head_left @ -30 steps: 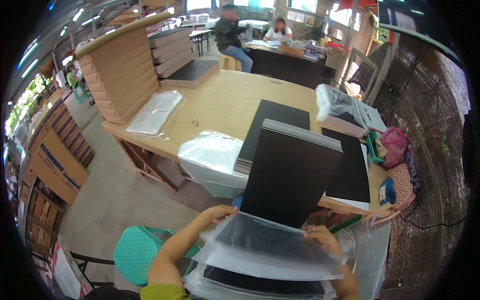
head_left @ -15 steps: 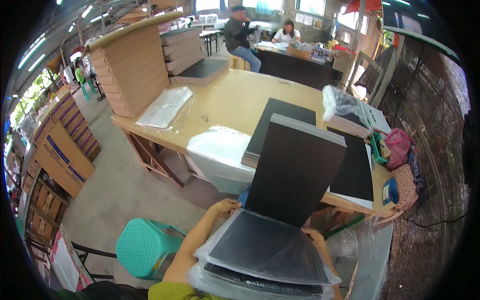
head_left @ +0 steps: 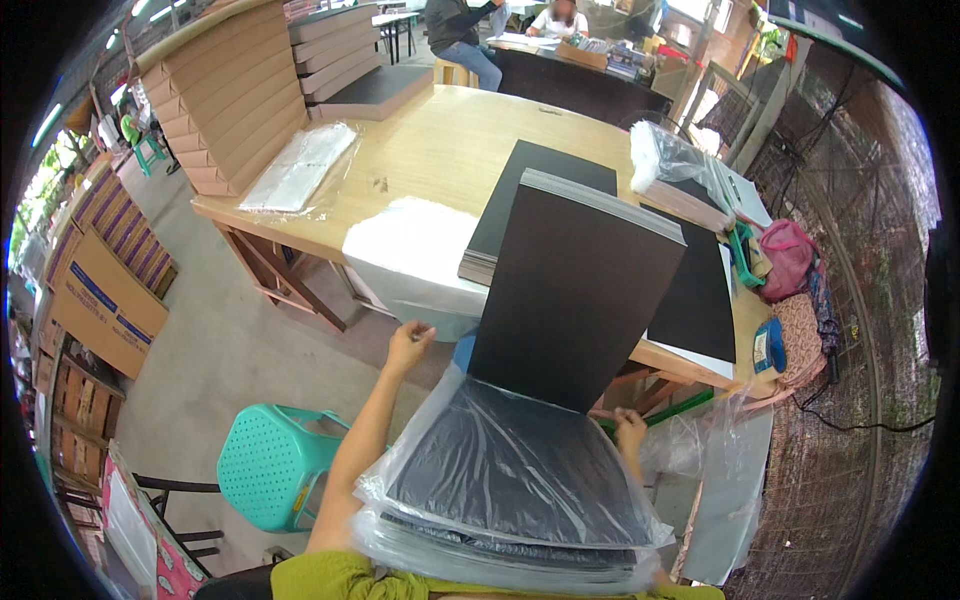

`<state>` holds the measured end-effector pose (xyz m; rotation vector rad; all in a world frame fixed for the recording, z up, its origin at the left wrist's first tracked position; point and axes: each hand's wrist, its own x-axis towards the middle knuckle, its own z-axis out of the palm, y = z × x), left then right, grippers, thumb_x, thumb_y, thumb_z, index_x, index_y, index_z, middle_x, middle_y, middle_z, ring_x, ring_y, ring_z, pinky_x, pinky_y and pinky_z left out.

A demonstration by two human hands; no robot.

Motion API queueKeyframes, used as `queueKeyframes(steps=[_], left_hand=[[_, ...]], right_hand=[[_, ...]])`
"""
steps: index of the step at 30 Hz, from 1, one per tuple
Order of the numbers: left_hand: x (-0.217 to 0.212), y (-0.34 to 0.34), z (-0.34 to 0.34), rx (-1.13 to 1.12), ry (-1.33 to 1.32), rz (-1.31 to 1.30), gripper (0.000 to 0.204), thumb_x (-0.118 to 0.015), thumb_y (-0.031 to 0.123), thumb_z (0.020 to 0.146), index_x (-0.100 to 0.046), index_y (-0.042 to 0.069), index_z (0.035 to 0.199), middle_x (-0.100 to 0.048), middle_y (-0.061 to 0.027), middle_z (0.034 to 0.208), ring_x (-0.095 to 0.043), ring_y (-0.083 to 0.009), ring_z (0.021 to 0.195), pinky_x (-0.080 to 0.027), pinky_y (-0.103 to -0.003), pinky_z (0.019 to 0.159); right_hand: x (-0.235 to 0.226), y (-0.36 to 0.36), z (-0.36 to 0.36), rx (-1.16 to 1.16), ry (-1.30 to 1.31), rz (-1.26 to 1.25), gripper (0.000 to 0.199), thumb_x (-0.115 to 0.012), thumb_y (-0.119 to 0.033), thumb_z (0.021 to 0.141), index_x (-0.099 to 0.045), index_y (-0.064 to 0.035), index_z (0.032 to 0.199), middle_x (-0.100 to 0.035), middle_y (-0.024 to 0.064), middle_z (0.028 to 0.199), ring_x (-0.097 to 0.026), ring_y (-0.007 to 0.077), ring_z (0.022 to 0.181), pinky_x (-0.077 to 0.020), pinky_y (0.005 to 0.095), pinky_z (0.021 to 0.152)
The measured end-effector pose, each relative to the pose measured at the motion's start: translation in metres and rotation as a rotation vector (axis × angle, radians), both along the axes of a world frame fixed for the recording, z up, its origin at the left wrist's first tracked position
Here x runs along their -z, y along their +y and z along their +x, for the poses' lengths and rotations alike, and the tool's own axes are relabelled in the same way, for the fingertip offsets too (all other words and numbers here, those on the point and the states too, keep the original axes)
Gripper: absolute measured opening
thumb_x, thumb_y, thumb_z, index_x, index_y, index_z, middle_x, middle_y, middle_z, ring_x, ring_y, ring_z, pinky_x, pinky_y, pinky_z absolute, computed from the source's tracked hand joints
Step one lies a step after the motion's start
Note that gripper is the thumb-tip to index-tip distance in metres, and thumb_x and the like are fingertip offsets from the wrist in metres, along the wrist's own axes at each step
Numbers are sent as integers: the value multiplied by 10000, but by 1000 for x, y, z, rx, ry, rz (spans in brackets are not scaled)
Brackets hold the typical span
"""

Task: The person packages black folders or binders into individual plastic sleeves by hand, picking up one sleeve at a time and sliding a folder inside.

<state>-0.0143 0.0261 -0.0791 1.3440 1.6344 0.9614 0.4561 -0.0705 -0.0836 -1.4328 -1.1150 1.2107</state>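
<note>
A thick stack of black boards (head_left: 578,290) with grey edges tilts up against the table edge. Its lower end meets a clear plastic bag (head_left: 510,455) with a black board inside, on a pile of similar bagged boards over my lap. My left hand (head_left: 408,346) is raised beside the stack's lower left, apart from the bag, fingers curled together with nothing visible in them. To the right of the bag, my right hand (head_left: 629,430) has its fingers bent in; whether they hold anything is hidden. A bit of blue (head_left: 464,352) shows behind the stack's lower left corner.
Another pile of black boards (head_left: 535,185) and white plastic sleeves (head_left: 410,250) lie on the wooden table (head_left: 440,120). A tall brown stack (head_left: 230,100) stands far left. A green stool (head_left: 275,465) is at my left; a pink pouch (head_left: 787,258) lies right. Two people sit beyond.
My left hand has moved up and left, off the bag's edge. My right hand has come away from the bag's right side. The view has tilted downward.
</note>
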Motion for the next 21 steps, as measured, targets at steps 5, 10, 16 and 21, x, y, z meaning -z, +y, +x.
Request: queueKeyframes(steps=[5,10,16,21], left_hand=[[-41,-59,22,622,-325,143,374,-567,345,920,-672,8,1041,-683,-94,908,-615,-193,873,-472,-328,800],[24,-82,22,243,-456,56,375,-533,344,934,-666,18,1064,-652,-142,1064,-596,-246,1003,-448,-362,873],[-61,-1,-31,-573,299,629,224,-638,232,840,-686,27,915,-587,-153,1041,-532,-331,969,-417,-414,854],[-122,59,-105,-809,671,550,160,-657,204,807,-720,112,922,-524,-76,1153,-477,-301,1066,-409,-435,861]], right_hand=[[-49,0,-53,-695,7,317,530,-411,-422,974,-641,47,1064,-655,139,1033,-593,258,1026,-467,356,883],[57,-36,0,-214,-221,-116,396,-471,-297,939,-657,39,1035,-670,143,1003,-633,259,903,-490,344,799],[38,-43,110,56,-521,-139,213,-587,-143,855,-681,31,933,-684,118,881,-634,200,793,-485,306,720],[-164,44,28,52,-651,335,122,-632,-80,825,-666,37,834,-650,80,755,-599,145,736,-460,267,705]])
